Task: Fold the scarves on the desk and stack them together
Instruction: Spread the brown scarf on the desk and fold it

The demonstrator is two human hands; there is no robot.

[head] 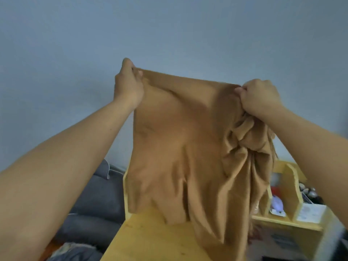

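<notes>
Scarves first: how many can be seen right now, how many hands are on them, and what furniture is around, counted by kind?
Scarves: 1, the tan scarf, held up in the air
Hands: 2, the left hand and right hand, each gripping its top edge
Desks: 1, the wooden desk
Shelf units: 1, the wooden shelf
Sofas: 1, the grey sofa
Total: 6

Scarf point(180, 147) hangs between raised hands, above desk point(150, 238); shelf point(290, 185) right, sofa point(94, 200) left.

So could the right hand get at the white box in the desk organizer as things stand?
Probably not yet: the right hand grips a bunched corner of the brown scarf, raised well above the white box, and would have to let go first.
</notes>
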